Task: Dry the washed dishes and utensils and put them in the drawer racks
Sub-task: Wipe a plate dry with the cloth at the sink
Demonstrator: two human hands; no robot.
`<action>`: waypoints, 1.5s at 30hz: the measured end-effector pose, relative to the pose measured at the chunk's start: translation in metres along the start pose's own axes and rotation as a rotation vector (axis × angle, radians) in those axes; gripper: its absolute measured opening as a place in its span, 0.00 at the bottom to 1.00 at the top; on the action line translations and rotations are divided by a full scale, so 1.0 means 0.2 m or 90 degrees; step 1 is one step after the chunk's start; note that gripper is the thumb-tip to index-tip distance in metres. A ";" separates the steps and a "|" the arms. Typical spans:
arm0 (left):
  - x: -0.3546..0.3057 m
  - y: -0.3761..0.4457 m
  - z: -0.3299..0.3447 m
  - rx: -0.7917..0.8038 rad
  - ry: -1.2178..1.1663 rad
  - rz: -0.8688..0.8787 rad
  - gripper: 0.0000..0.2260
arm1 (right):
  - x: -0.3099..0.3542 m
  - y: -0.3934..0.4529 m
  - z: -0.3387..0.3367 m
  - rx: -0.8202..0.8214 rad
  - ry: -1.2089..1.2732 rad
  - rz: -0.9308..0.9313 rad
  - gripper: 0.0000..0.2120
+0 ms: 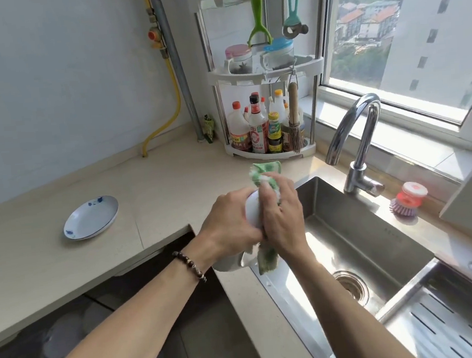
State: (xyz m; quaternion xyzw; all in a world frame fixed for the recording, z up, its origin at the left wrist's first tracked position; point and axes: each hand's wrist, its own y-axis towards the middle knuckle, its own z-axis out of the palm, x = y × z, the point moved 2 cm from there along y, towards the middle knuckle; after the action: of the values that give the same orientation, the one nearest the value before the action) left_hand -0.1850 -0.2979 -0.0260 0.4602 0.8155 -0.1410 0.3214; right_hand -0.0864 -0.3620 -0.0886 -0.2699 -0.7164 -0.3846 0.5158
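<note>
My left hand [229,225] grips a white dish [253,213] on edge above the counter, beside the sink's left rim. My right hand [282,217] presses a green-and-white cloth [263,173] against the dish; the cloth wraps over its top and hangs out below my hands. Most of the dish is hidden by hands and cloth. A white plate with blue marks [91,218] lies flat on the counter to the left. Below the counter an open drawer [57,337] shows round dishes in its rack, blurred and dark.
The steel sink [357,242] with its drain sits on the right, a curved faucet [359,136] behind it and a slotted tray [453,322] at lower right. A red dish brush [408,199] rests on the sink ledge. A corner shelf of bottles [264,127] stands at the back.
</note>
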 end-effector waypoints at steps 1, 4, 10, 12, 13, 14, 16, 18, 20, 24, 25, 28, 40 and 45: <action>-0.01 -0.01 0.00 0.001 -0.001 0.015 0.20 | -0.03 0.03 -0.02 -0.025 0.073 0.073 0.24; -0.01 -0.02 -0.02 -0.027 0.002 0.032 0.23 | -0.07 0.11 -0.04 -0.002 0.194 0.179 0.23; 0.00 0.00 -0.01 -0.034 0.049 0.035 0.19 | -0.05 0.03 0.01 0.036 0.197 0.123 0.19; 0.01 -0.01 0.00 -0.039 0.053 0.059 0.21 | -0.10 0.10 -0.03 0.019 0.247 0.237 0.21; 0.01 -0.01 0.00 -0.043 0.051 0.057 0.22 | -0.11 0.10 -0.04 0.016 0.245 0.246 0.21; 0.01 -0.01 0.00 -0.047 0.046 0.049 0.21 | -0.11 0.10 -0.03 0.022 0.215 0.208 0.21; 0.02 0.02 0.00 -0.047 0.048 0.027 0.19 | -0.07 0.07 0.02 0.067 0.127 0.053 0.20; 0.02 0.02 0.01 -0.035 0.068 0.034 0.19 | -0.06 0.05 0.03 0.088 0.134 0.016 0.19; 0.00 0.00 0.00 -0.022 0.062 0.071 0.20 | -0.07 0.07 -0.02 0.026 0.245 0.114 0.18; -0.04 0.00 -0.04 -0.018 0.009 0.122 0.23 | -0.22 0.10 -0.08 -0.011 0.320 0.379 0.13; -0.03 0.00 -0.04 -0.014 -0.016 0.115 0.23 | -0.25 0.10 -0.08 -0.024 0.323 0.395 0.11; 0.03 -0.01 -0.07 0.019 -0.123 0.060 0.26 | -0.21 0.11 -0.13 -0.054 0.247 0.353 0.12; 0.06 0.09 -0.05 0.053 -0.070 -0.010 0.21 | 0.01 0.05 -0.02 0.045 -0.017 -0.071 0.21; 0.05 0.04 -0.01 0.033 -0.069 0.029 0.24 | -0.13 0.11 -0.06 -0.006 0.201 0.131 0.21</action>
State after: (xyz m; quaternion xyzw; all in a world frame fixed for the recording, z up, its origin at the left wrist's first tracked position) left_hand -0.1833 -0.2862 -0.0318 0.4783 0.7825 -0.1792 0.3562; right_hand -0.0541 -0.3588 -0.1041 -0.2807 -0.5933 -0.3705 0.6572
